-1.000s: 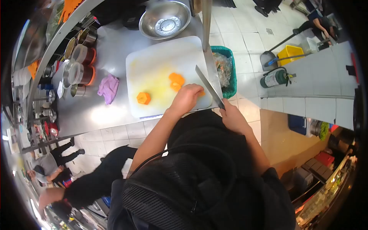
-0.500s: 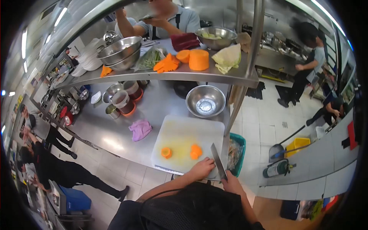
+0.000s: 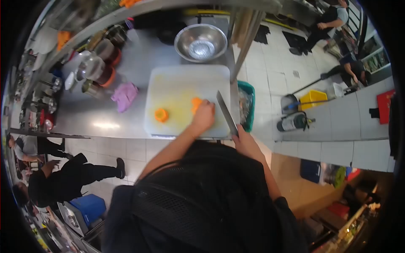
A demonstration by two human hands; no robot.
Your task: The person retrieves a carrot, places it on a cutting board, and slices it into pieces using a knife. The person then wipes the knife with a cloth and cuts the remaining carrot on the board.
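Observation:
A white cutting board [image 3: 177, 88] with yellow stains lies at the front edge of the steel table. My right hand [image 3: 246, 142] is closed round the handle of a knife [image 3: 226, 111], whose blade slants up and left over the board's right side. My left hand [image 3: 204, 116] is closed over the board, left of the blade; anything under its fingers is hidden. Orange pieces [image 3: 195, 103] show just beyond its fingertips. An orange chunk [image 3: 161, 114] stands on the board's left part.
Behind the board sits a steel bowl [image 3: 200, 42]. A purple cloth [image 3: 124, 96] and lidded containers [image 3: 93, 68] are at the left. A green bin [image 3: 246, 105] stands right of the table. A person in black [image 3: 80, 175] is at the lower left.
The view has tipped up and back down. My left hand has moved left on the board, beside the orange pieces. My right hand still holds the knife.

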